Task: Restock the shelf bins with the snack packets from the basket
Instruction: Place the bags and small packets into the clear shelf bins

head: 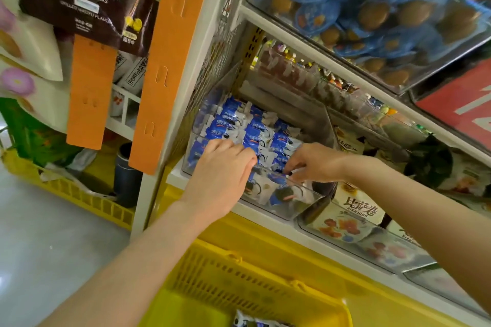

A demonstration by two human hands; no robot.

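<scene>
While a yellow basket sits lowest in view, just below the shelf, a few blue-and-white snack packets lie in its bottom at the picture's edge. Above it, both bare arms reach up into a clear bin on a white shelf. That bin is packed with rows of the same packets standing on edge. The left hand lies on top of the left rows, fingers fairly straight and pressing down on them. The right hand is over the right rows, its fingers curled down and bunched with the thumb on a packet's top edge. Just right of the bin stands another with cream boxes. Higher up, a tilted bin holds brown eggs in blue wrap.
</scene>
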